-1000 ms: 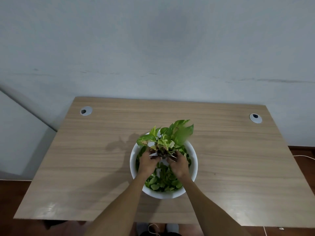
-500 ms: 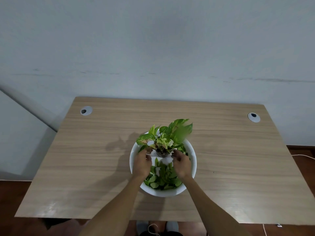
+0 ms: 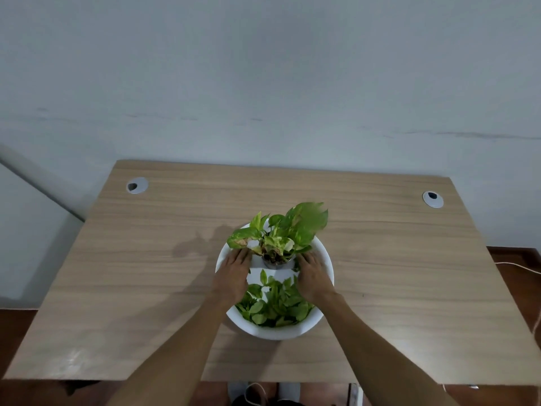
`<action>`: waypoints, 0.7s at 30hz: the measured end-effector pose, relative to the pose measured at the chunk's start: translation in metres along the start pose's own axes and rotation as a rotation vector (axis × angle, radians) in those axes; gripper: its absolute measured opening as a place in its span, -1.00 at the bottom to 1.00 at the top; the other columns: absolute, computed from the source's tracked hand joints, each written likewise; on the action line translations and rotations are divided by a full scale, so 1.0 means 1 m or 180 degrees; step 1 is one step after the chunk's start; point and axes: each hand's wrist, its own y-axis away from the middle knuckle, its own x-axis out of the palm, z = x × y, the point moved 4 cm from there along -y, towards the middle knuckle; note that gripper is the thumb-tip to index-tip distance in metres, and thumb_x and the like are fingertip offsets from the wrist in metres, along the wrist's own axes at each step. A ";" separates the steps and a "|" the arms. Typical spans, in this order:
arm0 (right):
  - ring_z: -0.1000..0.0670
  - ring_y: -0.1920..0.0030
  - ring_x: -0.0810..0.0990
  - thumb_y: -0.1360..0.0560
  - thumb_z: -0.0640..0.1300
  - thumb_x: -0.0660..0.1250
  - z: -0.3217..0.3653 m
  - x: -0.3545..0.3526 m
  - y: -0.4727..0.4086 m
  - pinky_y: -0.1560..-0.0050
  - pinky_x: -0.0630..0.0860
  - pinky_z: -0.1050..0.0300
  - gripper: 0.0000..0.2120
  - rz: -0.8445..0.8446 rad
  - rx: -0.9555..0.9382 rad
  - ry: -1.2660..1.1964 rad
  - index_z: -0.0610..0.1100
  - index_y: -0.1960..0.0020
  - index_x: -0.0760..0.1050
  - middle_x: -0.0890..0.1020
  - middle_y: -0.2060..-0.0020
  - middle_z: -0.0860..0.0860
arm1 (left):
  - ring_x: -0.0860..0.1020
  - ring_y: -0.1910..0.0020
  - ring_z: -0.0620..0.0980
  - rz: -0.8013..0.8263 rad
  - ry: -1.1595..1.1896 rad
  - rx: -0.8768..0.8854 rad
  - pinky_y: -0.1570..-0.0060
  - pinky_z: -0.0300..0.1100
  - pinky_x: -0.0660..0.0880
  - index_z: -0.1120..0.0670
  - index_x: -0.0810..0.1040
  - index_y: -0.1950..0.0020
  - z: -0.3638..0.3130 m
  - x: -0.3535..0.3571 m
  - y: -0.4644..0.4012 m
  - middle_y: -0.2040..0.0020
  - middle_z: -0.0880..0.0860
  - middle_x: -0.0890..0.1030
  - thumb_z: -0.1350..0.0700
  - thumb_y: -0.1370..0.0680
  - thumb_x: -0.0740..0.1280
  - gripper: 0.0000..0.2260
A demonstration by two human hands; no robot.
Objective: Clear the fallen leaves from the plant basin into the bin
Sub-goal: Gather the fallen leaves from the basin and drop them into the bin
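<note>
A round white basin (image 3: 281, 332) sits near the front middle of the wooden desk. A small green plant (image 3: 281, 232) in a clear pot (image 3: 273, 262) stands at the basin's far side. Loose green leaves (image 3: 275, 303) lie heaped in the near half. My left hand (image 3: 234, 273) rests flat, palm down, on the basin's left side beside the pot. My right hand (image 3: 313, 275) lies flat, palm down, on the right side. Both have fingers spread and hold nothing that I can see. No bin is in view.
The wooden desk (image 3: 146, 273) stands against a pale wall. Two grey cable grommets sit at the back left (image 3: 137, 185) and back right (image 3: 432, 198). A white cable (image 3: 515, 266) runs over the floor at the right.
Both hands have moved apart from the plant's stem to the two sides of the basin, spreading flat. The plant now stands on its own at the far side.
</note>
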 end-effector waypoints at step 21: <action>-0.10 0.02 0.56 -0.51 -0.04 0.02 0.023 0.021 0.090 -0.05 0.54 -0.12 -0.73 0.0360 -0.0233 -0.0214 -0.13 0.09 0.46 0.59 0.04 -0.11 | 0.60 -0.08 0.11 -0.0191 0.0183 -0.0457 -0.20 0.08 0.51 0.11 0.60 -0.15 -0.057 0.017 0.090 -0.09 0.05 0.63 -0.02 -0.49 0.14 -0.62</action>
